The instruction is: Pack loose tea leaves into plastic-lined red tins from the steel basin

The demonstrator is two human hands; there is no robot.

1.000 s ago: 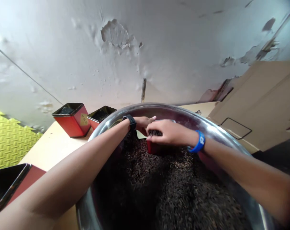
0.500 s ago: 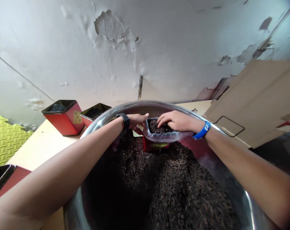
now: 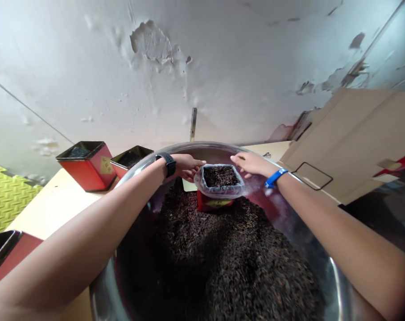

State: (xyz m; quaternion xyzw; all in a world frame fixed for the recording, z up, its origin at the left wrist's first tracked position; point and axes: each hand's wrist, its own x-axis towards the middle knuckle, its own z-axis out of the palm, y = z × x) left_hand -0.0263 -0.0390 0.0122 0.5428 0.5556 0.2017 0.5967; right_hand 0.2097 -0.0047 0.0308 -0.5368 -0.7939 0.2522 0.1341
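A red tin (image 3: 213,204) with a yellow label stands in the heap of dark loose tea leaves (image 3: 256,258) in a big metal basin. Its clear plastic bag liner (image 3: 219,191) is folded out over the rim, and dark leaves (image 3: 221,175) fill it near the top. My left hand (image 3: 189,167), below a black watch, has its thumb and fingers closed on the liner's left edge. Over the right back corner of the tin is my right hand (image 3: 251,163), with a blue wristband. Its fingers are curled together; what they hold, if anything, is hidden.
The metal basin's rim (image 3: 202,145) curves around both arms. Red tins (image 3: 88,171) with dark linings stand on the pale table (image 3: 38,209) at left. A cardboard box (image 3: 353,138) is at right, and a peeling wall (image 3: 222,67) rises behind.
My right hand has come up off the leaves in the tin and moved to its right back corner. My left hand stays at the liner's left edge. The view has shifted slightly.
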